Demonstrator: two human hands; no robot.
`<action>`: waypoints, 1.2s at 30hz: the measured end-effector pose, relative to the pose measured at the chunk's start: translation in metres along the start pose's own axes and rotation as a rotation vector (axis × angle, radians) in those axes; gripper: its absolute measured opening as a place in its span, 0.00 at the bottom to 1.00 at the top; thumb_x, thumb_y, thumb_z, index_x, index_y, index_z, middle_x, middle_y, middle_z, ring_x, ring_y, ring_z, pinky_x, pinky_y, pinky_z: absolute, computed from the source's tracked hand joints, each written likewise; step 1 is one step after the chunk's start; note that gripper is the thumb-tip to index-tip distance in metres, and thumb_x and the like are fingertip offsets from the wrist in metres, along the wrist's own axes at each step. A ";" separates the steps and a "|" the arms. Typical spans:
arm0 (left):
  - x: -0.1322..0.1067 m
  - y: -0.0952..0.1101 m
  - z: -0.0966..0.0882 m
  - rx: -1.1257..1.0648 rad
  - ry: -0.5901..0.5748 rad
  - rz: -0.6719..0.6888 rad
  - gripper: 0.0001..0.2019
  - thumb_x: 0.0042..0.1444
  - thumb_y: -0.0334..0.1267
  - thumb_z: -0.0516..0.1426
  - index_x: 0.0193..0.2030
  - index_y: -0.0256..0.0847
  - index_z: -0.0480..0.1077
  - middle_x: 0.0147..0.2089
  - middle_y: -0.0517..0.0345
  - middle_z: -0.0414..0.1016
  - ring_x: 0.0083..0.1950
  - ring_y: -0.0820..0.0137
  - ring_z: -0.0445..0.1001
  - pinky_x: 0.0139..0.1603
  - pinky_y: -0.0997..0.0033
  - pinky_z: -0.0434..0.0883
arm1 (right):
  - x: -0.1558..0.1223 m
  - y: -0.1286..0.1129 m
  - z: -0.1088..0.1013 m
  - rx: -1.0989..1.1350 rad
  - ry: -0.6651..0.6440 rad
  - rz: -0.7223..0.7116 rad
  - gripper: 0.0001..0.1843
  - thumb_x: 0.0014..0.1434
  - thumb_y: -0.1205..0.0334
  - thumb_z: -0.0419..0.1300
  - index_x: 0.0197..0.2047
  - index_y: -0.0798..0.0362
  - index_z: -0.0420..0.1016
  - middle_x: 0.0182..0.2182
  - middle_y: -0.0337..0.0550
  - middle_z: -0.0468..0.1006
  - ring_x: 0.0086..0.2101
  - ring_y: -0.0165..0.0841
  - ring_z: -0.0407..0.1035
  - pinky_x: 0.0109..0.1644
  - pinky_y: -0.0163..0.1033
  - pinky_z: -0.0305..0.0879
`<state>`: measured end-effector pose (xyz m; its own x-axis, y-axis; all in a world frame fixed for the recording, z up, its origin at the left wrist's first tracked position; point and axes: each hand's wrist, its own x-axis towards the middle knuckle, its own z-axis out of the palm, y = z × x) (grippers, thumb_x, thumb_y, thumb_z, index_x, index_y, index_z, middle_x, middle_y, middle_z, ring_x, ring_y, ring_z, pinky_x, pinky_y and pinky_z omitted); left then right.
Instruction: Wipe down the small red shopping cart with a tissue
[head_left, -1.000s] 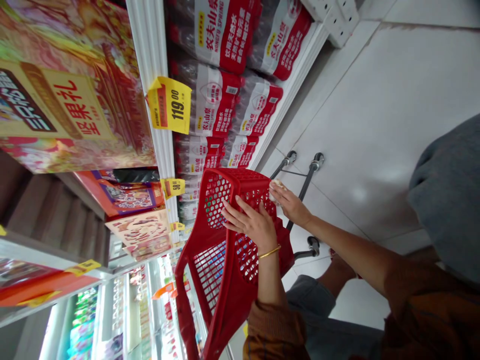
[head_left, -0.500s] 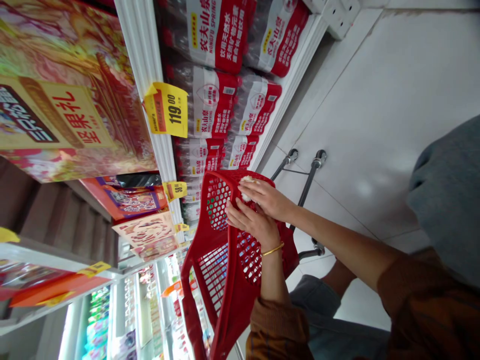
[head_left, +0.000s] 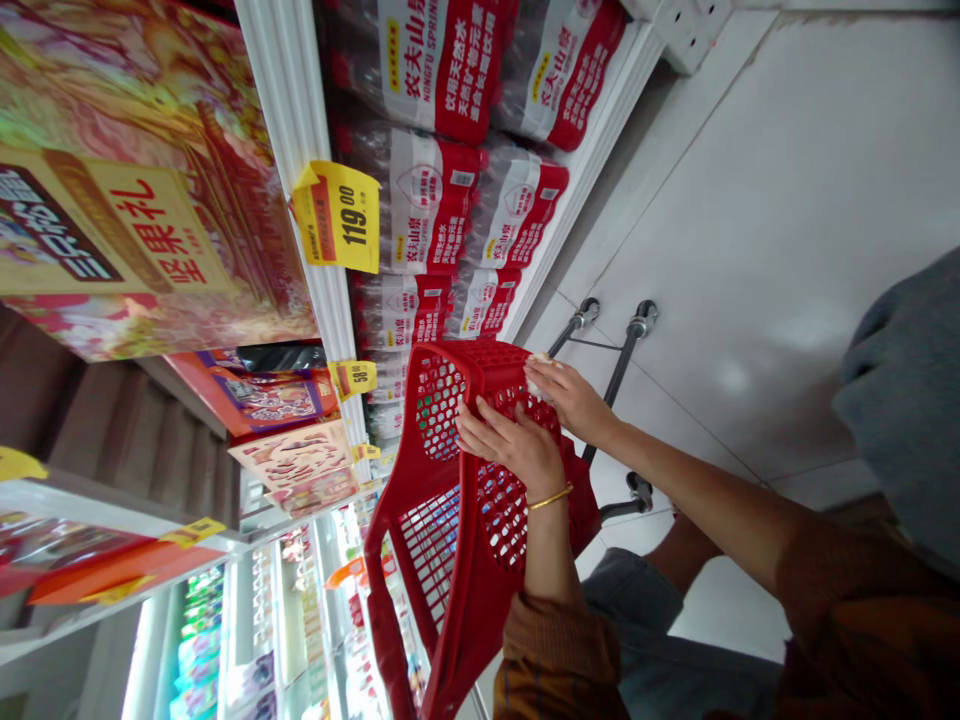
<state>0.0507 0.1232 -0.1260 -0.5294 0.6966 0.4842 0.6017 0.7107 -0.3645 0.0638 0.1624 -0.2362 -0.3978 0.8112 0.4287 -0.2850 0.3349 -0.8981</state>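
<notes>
The picture lies on its side, with the floor at the right. A red plastic shopping cart with perforated walls stands before me. Over its rim rests my left hand, fingers stretched and apart, with a gold bracelet at the wrist. My right hand is closed on a crumpled white cloth, pressing it to the outer side of the cart's end wall. The fingers partly cover the cloth. Both hands touch the cart, side by side but apart.
Packs of bottled water line the bottom shelf beside the cart. Above them stand gift boxes, with yellow price tags on the shelf edge. Cart wheels stand on the pale tiled floor. Trousered legs are close by.
My right hand has slid with the white cloth toward the picture's right, down the cart's end wall and away from the rim. My left hand stays nearly in place.
</notes>
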 end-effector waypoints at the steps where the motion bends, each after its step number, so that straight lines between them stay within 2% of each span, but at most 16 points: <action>1: -0.001 -0.001 0.000 0.003 -0.004 -0.003 0.25 0.64 0.42 0.48 0.63 0.27 0.58 0.69 0.28 0.49 0.73 0.49 0.42 0.68 0.39 0.47 | -0.002 0.002 0.001 -0.001 0.002 0.008 0.29 0.65 0.72 0.46 0.67 0.51 0.53 0.58 0.54 0.68 0.61 0.39 0.59 0.61 0.54 0.63; 10: -0.001 -0.002 -0.003 0.003 0.000 0.013 0.25 0.64 0.42 0.48 0.64 0.29 0.58 0.68 0.29 0.52 0.72 0.49 0.44 0.67 0.39 0.49 | -0.026 0.010 0.006 0.009 0.075 0.173 0.29 0.62 0.74 0.46 0.66 0.53 0.57 0.60 0.56 0.65 0.61 0.41 0.59 0.62 0.56 0.62; 13: 0.000 -0.002 -0.005 0.005 0.013 0.028 0.24 0.64 0.42 0.48 0.63 0.30 0.60 0.68 0.30 0.54 0.71 0.50 0.46 0.68 0.41 0.50 | -0.021 -0.001 0.009 0.038 0.121 0.247 0.30 0.60 0.75 0.46 0.65 0.52 0.58 0.59 0.54 0.66 0.61 0.40 0.59 0.64 0.55 0.61; 16: 0.002 -0.003 -0.005 0.008 0.034 0.049 0.23 0.64 0.42 0.48 0.62 0.30 0.61 0.67 0.31 0.55 0.71 0.51 0.49 0.68 0.44 0.51 | -0.008 -0.020 0.010 0.065 0.150 0.258 0.28 0.61 0.74 0.46 0.63 0.51 0.62 0.57 0.52 0.68 0.60 0.39 0.60 0.64 0.54 0.61; 22: 0.003 -0.008 -0.007 -0.007 0.086 0.089 0.20 0.65 0.40 0.47 0.60 0.32 0.65 0.66 0.36 0.60 0.69 0.55 0.53 0.67 0.49 0.54 | 0.020 -0.046 0.002 0.156 0.110 0.148 0.22 0.65 0.68 0.47 0.60 0.51 0.66 0.56 0.51 0.70 0.58 0.38 0.63 0.63 0.52 0.62; 28: 0.010 -0.018 -0.021 -0.059 0.034 0.145 0.20 0.66 0.39 0.45 0.59 0.36 0.67 0.63 0.40 0.65 0.66 0.58 0.61 0.65 0.52 0.58 | 0.040 -0.062 -0.005 0.225 0.031 0.006 0.23 0.66 0.66 0.46 0.63 0.51 0.63 0.59 0.51 0.67 0.60 0.39 0.60 0.65 0.53 0.60; 32: 0.014 -0.027 -0.030 -0.107 0.020 0.184 0.20 0.66 0.37 0.44 0.61 0.34 0.64 0.60 0.40 0.69 0.63 0.62 0.65 0.63 0.57 0.61 | 0.053 -0.072 -0.006 0.210 0.029 -0.066 0.23 0.67 0.67 0.45 0.64 0.50 0.61 0.59 0.50 0.67 0.61 0.38 0.59 0.66 0.53 0.59; 36: 0.005 -0.034 -0.039 -0.035 0.052 0.077 0.21 0.66 0.37 0.46 0.62 0.28 0.62 0.59 0.36 0.69 0.61 0.58 0.66 0.60 0.56 0.63 | 0.070 -0.073 -0.007 0.150 -0.012 -0.210 0.22 0.68 0.67 0.44 0.62 0.54 0.63 0.59 0.52 0.67 0.63 0.38 0.55 0.67 0.54 0.56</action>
<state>0.0505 0.0990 -0.0803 -0.4492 0.7424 0.4970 0.6603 0.6506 -0.3750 0.0628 0.1983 -0.1415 -0.3262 0.7250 0.6066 -0.4883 0.4202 -0.7648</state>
